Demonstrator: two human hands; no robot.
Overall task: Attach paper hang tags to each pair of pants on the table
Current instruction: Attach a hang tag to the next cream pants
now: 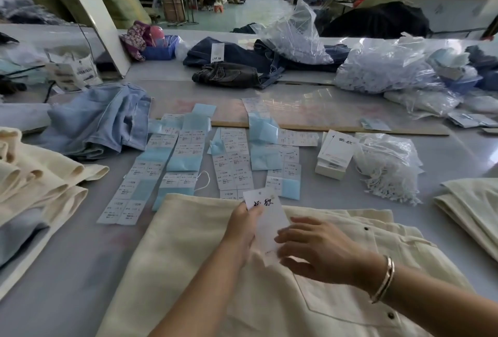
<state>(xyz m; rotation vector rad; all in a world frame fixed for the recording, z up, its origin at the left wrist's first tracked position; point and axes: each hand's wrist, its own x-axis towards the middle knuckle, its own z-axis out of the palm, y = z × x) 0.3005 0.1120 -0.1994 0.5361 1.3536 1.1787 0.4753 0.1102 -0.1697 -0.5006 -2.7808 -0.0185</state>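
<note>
A cream pair of pants point(194, 250) lies flat on the grey table in front of me, a back pocket and dark buttons showing at the right. My left hand point(244, 224) pinches a white paper hang tag point(265, 215) with black handwriting, held just above the pants. My right hand point(315, 246) reaches in from the right, its fingers touching the tag's lower edge. Rows of white and blue size labels point(186, 158) lie beyond the pants. A stack of white hang tags point(335, 152) stands to the right of them.
A bag of white string loops point(388, 167) lies by the tag stack. Folded cream pants point(35, 175) are piled at the left, more point(474, 202) at the right. Light blue jeans point(99, 121), dark jeans point(229, 73) and plastic bags point(385, 67) lie farther back.
</note>
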